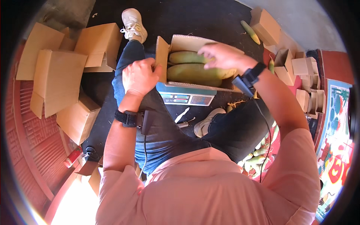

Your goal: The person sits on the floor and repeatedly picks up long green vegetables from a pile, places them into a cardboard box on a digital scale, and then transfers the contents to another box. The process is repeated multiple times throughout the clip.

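An open cardboard box (197, 85) rests on a digital weighing scale (187, 98) between my legs. Inside lie large green radishes, among them a slimmer one (184, 57) at the far side and a thick one (191, 74) nearer me. My left hand (142, 76) is by the box's left flap, its fingers curled; whether it grips the flap is unclear. Over the right part of the box is my right hand (223, 57), fingers spread and slightly blurred above the radishes. Both wrists wear black straps with a cabled device.
Several empty cardboard boxes (60, 78) stand at my left. Smaller boxes (284, 66) stand on the right, near a loose radish (250, 32) on the dark floor. A pile of radishes (256, 160) lies beside my right thigh. A white strip (182, 114) lies before the scale.
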Available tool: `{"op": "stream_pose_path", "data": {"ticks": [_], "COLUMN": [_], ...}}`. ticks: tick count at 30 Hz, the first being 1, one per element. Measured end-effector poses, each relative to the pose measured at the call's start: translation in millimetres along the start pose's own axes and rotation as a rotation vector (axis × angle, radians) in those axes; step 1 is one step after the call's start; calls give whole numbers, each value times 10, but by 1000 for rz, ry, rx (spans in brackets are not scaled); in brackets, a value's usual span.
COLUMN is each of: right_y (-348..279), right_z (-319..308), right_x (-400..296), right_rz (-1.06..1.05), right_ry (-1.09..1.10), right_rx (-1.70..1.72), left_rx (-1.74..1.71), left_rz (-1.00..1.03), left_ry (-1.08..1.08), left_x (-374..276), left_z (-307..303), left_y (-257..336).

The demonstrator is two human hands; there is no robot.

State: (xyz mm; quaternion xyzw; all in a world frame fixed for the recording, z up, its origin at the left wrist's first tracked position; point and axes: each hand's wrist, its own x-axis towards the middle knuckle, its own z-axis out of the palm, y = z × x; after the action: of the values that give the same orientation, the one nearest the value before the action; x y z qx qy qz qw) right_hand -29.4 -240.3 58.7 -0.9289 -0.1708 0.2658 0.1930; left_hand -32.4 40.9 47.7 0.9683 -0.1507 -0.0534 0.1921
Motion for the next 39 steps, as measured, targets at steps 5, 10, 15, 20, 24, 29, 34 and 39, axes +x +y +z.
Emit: {"op": "stream_pose_path", "data": {"ticks": [5, 10, 15, 20, 24, 29, 34, 39], "right_y": [482, 509, 380, 695, 971, 1011, 1011, 920], "right_z": [-185, 40, 265, 690, 883, 935, 926, 902], "right_x": [-752, -1563, -2177, -2590, -2794, -2750, -2755, -2723], "right_rz": [91, 161, 267, 70, -316, -400, -421, -402], "right_ry": [391, 834, 1099, 1236, 1215, 1171, 1195, 1204], "right_rx": [315, 471, 1052, 1915, 2167, 2187, 2177, 2145], "left_rx": [30, 33, -114, -164, -218, -188, -172, -167], "left_rz": [-35, -121, -162, -154, -167, -171, -189, -190], "left_ry": [13, 109, 231, 332, 343, 345, 346, 367], "left_x": [14, -23, -125, -215, -219, -234, -240, -243], "left_z": [0, 12, 31, 65, 108, 96, 106, 117], "left_y": [-1, -120, -355, -520, -538, -507, -534, -561]}}
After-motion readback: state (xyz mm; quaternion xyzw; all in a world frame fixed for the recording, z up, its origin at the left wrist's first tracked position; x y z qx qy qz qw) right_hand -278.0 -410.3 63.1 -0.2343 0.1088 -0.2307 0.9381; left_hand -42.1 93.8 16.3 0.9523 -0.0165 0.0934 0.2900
